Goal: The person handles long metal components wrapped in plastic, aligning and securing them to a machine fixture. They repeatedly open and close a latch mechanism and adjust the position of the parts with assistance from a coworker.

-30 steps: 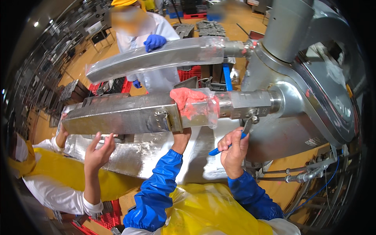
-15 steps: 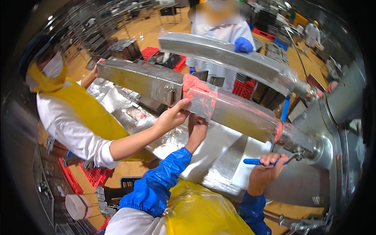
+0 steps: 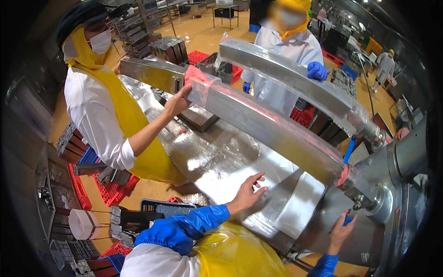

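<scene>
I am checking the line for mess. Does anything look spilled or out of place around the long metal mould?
Yes. Pink meat paste shows at the machine end of the long metal mould, beside the nozzle, and a small pink scrap lies on the steel table. Nothing looks damaged.

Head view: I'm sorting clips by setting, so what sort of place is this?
Most likely a food-processing plant, probably meat. Long steel moulds with pinkish filling at their ends run from a big steel machine, workers wear yellow aprons and masks, and red plastic crates sit on the floor.
</scene>
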### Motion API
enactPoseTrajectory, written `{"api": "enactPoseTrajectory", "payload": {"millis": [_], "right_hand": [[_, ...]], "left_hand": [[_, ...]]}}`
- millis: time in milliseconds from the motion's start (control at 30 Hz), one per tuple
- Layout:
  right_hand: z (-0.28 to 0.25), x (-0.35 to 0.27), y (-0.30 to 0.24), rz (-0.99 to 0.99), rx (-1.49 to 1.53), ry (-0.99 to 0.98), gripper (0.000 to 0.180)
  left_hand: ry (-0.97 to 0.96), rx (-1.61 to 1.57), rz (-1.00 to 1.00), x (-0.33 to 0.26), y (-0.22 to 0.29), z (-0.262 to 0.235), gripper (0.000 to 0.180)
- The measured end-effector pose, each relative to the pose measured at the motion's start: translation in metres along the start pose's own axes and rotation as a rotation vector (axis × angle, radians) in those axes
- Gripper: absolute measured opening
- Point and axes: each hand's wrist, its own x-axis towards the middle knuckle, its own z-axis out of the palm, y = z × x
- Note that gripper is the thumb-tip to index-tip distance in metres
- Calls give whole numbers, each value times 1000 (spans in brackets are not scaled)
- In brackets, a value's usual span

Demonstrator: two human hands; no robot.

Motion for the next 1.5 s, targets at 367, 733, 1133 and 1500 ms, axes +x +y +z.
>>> {"api": "enactPoseTrajectory", "payload": {"millis": [367,733,1133,1500], "right_hand": [[20,-10,4,177,256,11,11],[19,-8,-11,202,248,-69,15],[32,-6,-5,229,437,-73,23],[126,-81,193,565,357,-807,15]], "left_hand": [[-46,-45,47,-4,22,-4,63],[-50,-53,62,-16,19,1,63],[-141,-64,26,-30,21,31,63],[-85,-66,-306,-95,-15,-18,59]]}}
